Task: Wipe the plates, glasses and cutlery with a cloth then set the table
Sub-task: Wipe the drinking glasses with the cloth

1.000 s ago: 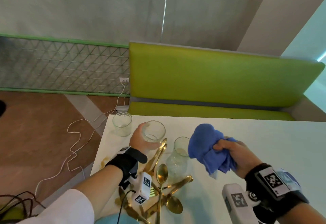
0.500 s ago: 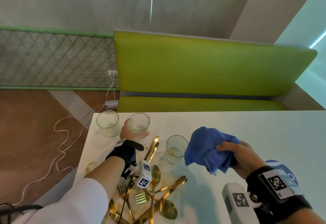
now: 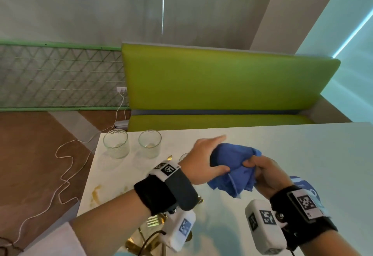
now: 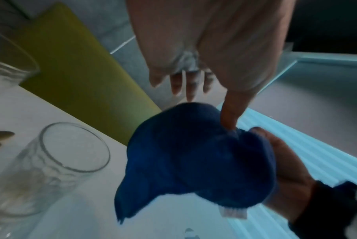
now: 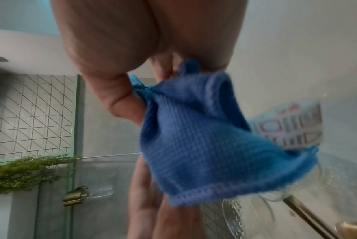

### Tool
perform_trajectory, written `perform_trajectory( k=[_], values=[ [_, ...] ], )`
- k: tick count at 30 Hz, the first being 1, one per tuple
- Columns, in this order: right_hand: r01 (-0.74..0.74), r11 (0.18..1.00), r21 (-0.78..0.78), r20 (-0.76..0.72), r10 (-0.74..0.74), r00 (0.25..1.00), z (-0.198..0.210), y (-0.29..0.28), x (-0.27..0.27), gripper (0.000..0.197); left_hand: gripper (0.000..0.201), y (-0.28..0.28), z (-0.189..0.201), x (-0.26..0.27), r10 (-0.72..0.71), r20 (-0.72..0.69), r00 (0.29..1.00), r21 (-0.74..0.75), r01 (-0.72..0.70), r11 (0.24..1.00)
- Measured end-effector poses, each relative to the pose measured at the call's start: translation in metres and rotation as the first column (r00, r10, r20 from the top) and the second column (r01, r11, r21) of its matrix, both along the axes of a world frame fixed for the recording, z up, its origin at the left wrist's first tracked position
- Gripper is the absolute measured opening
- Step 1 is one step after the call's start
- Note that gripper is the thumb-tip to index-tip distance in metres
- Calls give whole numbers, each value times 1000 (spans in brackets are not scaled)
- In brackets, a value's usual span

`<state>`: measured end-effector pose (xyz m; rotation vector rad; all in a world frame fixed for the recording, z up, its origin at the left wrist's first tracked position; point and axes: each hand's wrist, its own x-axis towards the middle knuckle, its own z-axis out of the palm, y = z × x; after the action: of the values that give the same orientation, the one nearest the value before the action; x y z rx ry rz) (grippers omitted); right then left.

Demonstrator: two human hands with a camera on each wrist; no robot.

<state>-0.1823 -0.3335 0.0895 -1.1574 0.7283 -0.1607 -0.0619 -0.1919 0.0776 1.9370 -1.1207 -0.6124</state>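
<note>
The white bench carries everything; places below are given from it. Behind its far edge stands a lime-green padded seat. Above the bench's middle, held clear of the surface, is the blue cloth, bunched into a rounded lump with a ribbed weave, a stitched hem and a small white label at one hanging corner. The right hand grasps it, thumb and fingers pinching the gathered folds. The left hand rests over the cloth's left side, fingers stretched straight across the top and thumb pressed underneath. At the bench's far left corner two clear empty glasses stand upright side by side, apart from the hands. A third glass stands just left of the cloth. Gold cutlery lies at the near left edge, mostly hidden under the left wrist.
</note>
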Motion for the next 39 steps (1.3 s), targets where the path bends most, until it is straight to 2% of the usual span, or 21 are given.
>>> perform_trajectory(
  k=[2, 4, 5, 7, 10, 13, 16, 20, 22, 24, 26, 28, 29, 31, 33, 36, 37, 39],
  values=[
    [-26, 999, 47, 59, 23, 998, 0, 6, -5, 63, 62, -6, -1, -9, 1, -51, 999, -17, -2, 1000],
    [-62, 997, 47, 118, 56, 991, 0, 16, -10, 66, 45, -10, -7, -17, 136, -167, 976, -24, -142, 990],
    [-65, 998, 22, 117, 62, 991, -3, 21, -12, 70, 38, -12, -10, -21, 203, -214, 956, -19, -212, 977],
    [-3, 998, -60, 56, 7, 998, -12, 26, -13, 54, 33, -15, -19, -28, 262, -249, 932, 7, -269, 963],
    [117, 990, -82, -8, -118, 993, -21, 25, -15, 28, 50, -13, -37, -31, 267, -276, 923, 12, -274, 962],
    [175, 981, -87, -68, -181, 981, -26, 15, -20, 16, 77, 3, -59, -19, 493, -175, 852, 10, -499, 866],
    [225, 971, -84, -73, -231, 970, -26, 5, -25, 17, 105, 17, -85, -2, 623, -91, 777, 200, -599, 775],
    [271, 962, -45, -72, -273, 959, -27, -5, -29, 15, 125, 15, -114, 12, 552, -106, 827, 368, -483, 794],
    [286, 958, -25, -84, -287, 954, -32, -6, -30, 18, 125, 9, -123, 17, 514, -93, 853, 374, -449, 812],
    [284, 959, -5, -86, -283, 955, -37, -5, -32, 25, 116, 4, -127, 21, 491, -85, 867, 361, -433, 826],
    [276, 961, 8, -73, -275, 959, -38, -5, -34, 34, 97, 2, -127, 23, 478, -37, 878, 321, -442, 837],
    [276, 961, -8, -53, -276, 960, -36, -5, -36, 34, 84, 2, -122, 23, 447, 34, 894, 273, -439, 856],
    [276, 961, -35, -46, -277, 960, -34, -6, -37, 33, 82, 3, -119, 23, 423, 46, 905, 228, -422, 877],
    [265, 958, -109, -49, -271, 961, -28, -6, -36, 45, 83, 7, -108, 22, 354, 52, 934, 113, -357, 927],
    [254, 944, -209, -56, -271, 961, -20, -5, -34, 53, 88, 11, -96, 22, 235, 133, 963, 29, -241, 970],
    [230, 904, -360, -32, -258, 966, 2, 12, -24, 28, 88, 16, -70, 18, 77, 232, 970, -98, -55, 994],
    [207, 888, -411, -24, -237, 971, 10, 23, -20, 25, 86, 16, -61, 16, 50, 259, 965, -155, -10, 988],
    [118, 849, -515, -14, -146, 989, 25, 49, -16, 34, 82, 19, -47, 11, 52, 244, 968, -219, 3, 976]
  ],
)
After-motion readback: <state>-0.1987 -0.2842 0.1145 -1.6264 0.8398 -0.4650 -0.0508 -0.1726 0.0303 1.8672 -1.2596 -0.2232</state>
